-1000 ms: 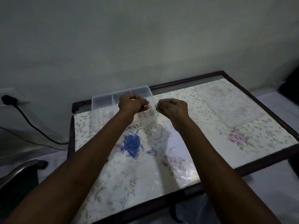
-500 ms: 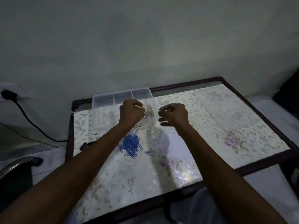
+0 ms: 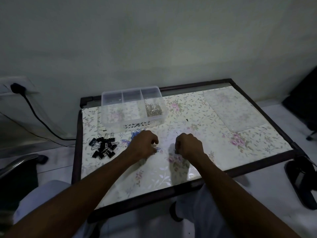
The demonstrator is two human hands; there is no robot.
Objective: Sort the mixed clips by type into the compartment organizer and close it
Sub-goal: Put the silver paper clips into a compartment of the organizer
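Organizer (image 3: 118, 124), clear plastic, three compartments, sits upper centre of frame on the floral-covered table (image 3: 223, 152), lid off; a clear flat panel (image 3: 235, 110), possibly the lid, lies at upper right, cannot confirm. Silver paper clips (image 3: 153, 109) already fill part of the rightmost compartment; too many and too tangled to count. Middle and left compartments look bare of clips, though a glint in the left one is unclear. Black binder clips (image 3: 103, 147) in one loose heap at centre left, roughly a dozen, overlapping, exact count not possible. Blue paper clips (image 3: 135, 133) in one pile at frame centre, partly hidden under the left hand; a few strays beside it. Left hand (image 3: 143, 146) rests knuckles-up over the blue pile, fingers curled down, apparently gathering clips; whether it actually grips any, cannot tell. Right hand (image 3: 188, 146) just right of it, apart from the left, fingers curled; a thin wire-like sliver shows at its top edge, too small to identify. Judgement: about one type of three sorted; blue clips in hand now, binder clips and closing left.
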